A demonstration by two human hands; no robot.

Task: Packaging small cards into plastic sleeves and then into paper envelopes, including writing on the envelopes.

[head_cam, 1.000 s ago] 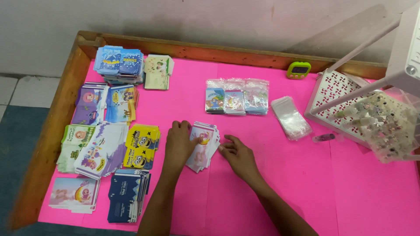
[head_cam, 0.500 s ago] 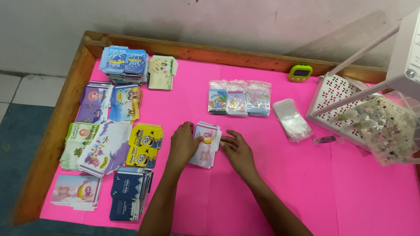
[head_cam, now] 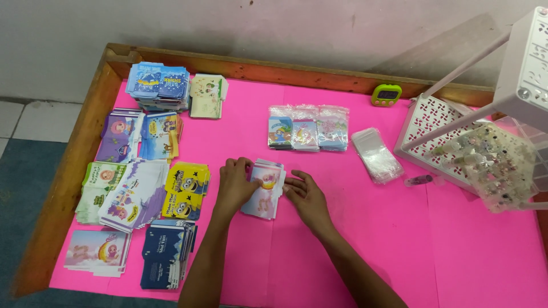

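Left hand point(head_cam: 235, 183): lies on the left edge of the small card stack point(head_cam: 264, 190), thumb on top of the uppermost card, fingers curled at the side; the grip is pinching that stack.
Right hand point(head_cam: 306, 195): fingers spread flat, tips touching the stack's right edge; the grip is open, not closed on anything.
Card stack: mid-desk, between the two hands, on the pink sheet point(head_cam: 354, 239); its count cannot be told, since only fanned edges show under the top card.
Hidden: the stack's left side sits under the left hand; both forearms are cut off by the bottom edge.
Desk point(head_cam: 74, 165): wooden rim on the left and far side; the near and right rims are out of frame.
Card piles at left: about nine, in a rough block; the yellow pile point(head_cam: 185, 190) lies just beside the left hand, the dark blue pile point(head_cam: 166, 261) nearest the bottom edge.
Bagged packs point(head_cam: 308, 126): three, side by side, beyond the hands.
Clear sleeves point(head_cam: 375, 154): one loose heap to the right of the packs; number unreadable.
Timer point(head_cam: 386, 94): one, green, near the far rim.
White rack point(head_cam: 456, 137): one, tilted, partly cut off at right; a clear box of small trinkets point(head_cam: 496, 162) sits against it, contents too small to make out, possibly beads.
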